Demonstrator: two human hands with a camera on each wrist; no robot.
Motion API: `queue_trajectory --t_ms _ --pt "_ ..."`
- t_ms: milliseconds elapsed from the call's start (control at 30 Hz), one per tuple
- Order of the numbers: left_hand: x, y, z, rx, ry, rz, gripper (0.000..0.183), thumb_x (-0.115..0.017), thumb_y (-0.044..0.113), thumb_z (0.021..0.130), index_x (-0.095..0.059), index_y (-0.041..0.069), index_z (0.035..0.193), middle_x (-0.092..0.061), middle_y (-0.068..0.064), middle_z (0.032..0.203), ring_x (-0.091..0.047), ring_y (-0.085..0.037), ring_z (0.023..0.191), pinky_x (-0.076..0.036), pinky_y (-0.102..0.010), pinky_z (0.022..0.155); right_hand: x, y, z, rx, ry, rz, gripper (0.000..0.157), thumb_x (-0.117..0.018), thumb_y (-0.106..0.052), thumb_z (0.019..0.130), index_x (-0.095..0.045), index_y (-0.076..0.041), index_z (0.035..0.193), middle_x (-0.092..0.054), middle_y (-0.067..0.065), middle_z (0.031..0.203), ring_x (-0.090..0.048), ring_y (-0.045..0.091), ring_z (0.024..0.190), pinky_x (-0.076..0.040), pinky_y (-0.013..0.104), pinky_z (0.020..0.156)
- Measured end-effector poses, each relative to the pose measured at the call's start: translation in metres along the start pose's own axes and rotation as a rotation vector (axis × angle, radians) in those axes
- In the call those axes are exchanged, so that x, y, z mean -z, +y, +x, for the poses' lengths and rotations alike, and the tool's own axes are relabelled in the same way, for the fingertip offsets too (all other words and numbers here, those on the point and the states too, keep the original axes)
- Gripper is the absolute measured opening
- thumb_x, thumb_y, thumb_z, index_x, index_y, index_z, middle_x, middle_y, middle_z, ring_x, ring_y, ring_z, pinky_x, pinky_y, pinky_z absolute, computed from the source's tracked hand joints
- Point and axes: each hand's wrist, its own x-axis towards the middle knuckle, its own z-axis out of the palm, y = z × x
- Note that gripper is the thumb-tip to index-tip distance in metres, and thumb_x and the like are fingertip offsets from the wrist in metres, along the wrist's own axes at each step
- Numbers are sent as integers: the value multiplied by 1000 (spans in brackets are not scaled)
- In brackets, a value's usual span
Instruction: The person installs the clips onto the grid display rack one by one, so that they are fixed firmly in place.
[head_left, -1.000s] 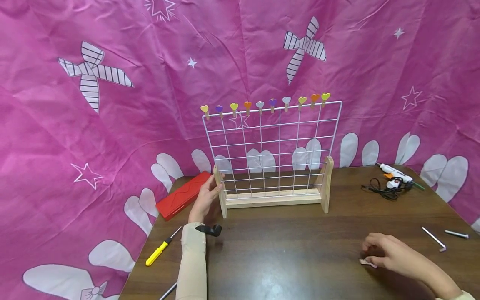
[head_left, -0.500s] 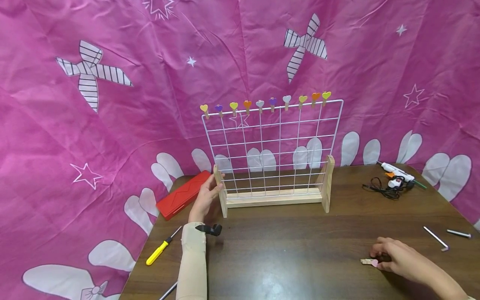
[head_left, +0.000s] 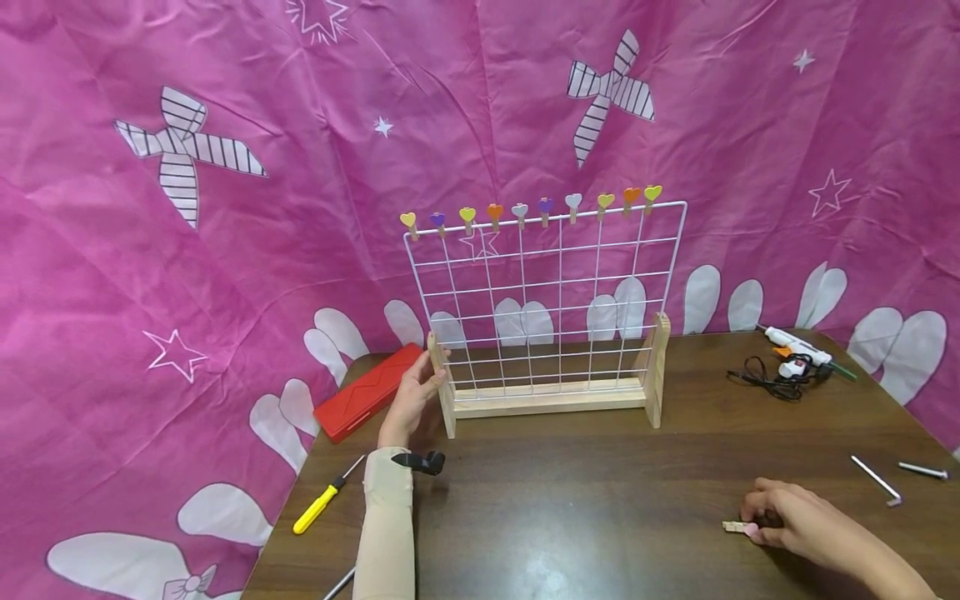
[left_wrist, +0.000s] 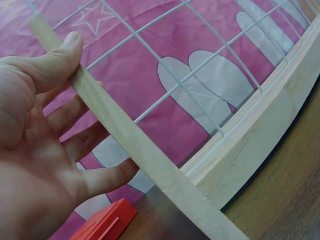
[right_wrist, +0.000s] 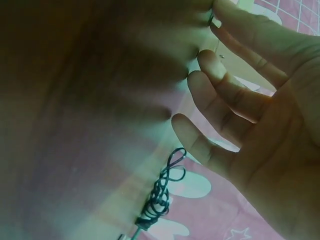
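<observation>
My left hand (head_left: pixel 411 398) grips the left wooden upright (left_wrist: pixel 135 145) of a stand, with the thumb on the near face and the fingers behind. The stand holds a white wire grid (head_left: pixel 558 283), and several small clothespins (head_left: pixel 520 211) with coloured hearts line its top bar. At the right front my right hand (head_left: pixel 798 521) is low over the table, thumb and fingertips pinching the heart end of a small wooden clothespin (head_left: pixel 736 527) with a pink heart. In the right wrist view its other fingertips meet the tabletop; the clothespin is hidden there.
A red case (head_left: pixel 367 392) lies behind the left forearm, and a yellow screwdriver (head_left: pixel 318 508) beside it. A white glue gun (head_left: pixel 798 346) with a black cord (head_left: pixel 765 383) is at the back right. Two metal bolts (head_left: pixel 873 479) lie beyond the right hand.
The right hand has shifted slightly to the right along the clothespin, uncovering its pink heart. The left hand has stayed on the upright.
</observation>
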Motion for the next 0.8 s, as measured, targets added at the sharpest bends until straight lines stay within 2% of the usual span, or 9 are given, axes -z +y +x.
queue_trajectory --t_ms 33,167,333,400,533,633,800 --pt "0 -1 0 -3 4 0 49 -53 1 91 -41 8 138 -47 -12 132 -46 -20 112 -31 -51 100 0 0 0 5 9 -17 31 -81 -20 65 -54 -33 76 -42 -22 78 -40 -3 65 -30 20 51" --pt "-2 -3 -1 -16 17 5 49 -55 3 91 -42 9 137 -49 -11 131 -45 -24 114 -32 -52 99 0 0 0 18 34 -34 33 -81 -18 64 -52 -32 75 -43 -22 78 -40 -4 64 -31 19 50" --pt "-3 -3 -1 -20 8 -6 52 -54 3 91 -36 3 139 -49 -11 131 -35 -39 124 -29 -55 100 1 -3 1 4 28 -34 38 -81 -14 62 -50 -33 74 -40 -21 77 -34 -6 63 -26 17 50" --pt "-3 -2 -1 -15 6 -8 52 -54 2 91 -35 3 140 -48 -12 132 -34 -41 124 -28 -55 100 2 -6 1 -18 19 -34 40 -81 -14 61 -49 -33 74 -39 -21 77 -34 -6 63 -26 17 50" --pt "-2 -1 0 0 9 -9 50 -52 0 92 -38 7 139 -47 -13 133 -41 -31 119 -29 -55 100 2 -11 4 -53 28 -13 44 -81 -14 62 -45 -34 76 -38 -22 75 -34 -6 61 -26 16 49" --pt "-4 5 -1 4 5 -7 50 -50 -3 92 -38 7 139 -46 -14 133 -44 -24 115 -29 -56 100 2 -14 8 -35 56 19 44 -81 -12 62 -47 -35 77 -40 -22 75 -36 -6 60 -25 13 49" --pt "-9 19 -7 -3 -6 5 49 -48 -5 92 -37 3 139 -47 -14 132 -45 -22 114 -29 -57 100 6 -18 15 -11 78 119 37 -79 -9 69 -55 -34 82 -45 -21 78 -43 -6 64 -32 10 52"
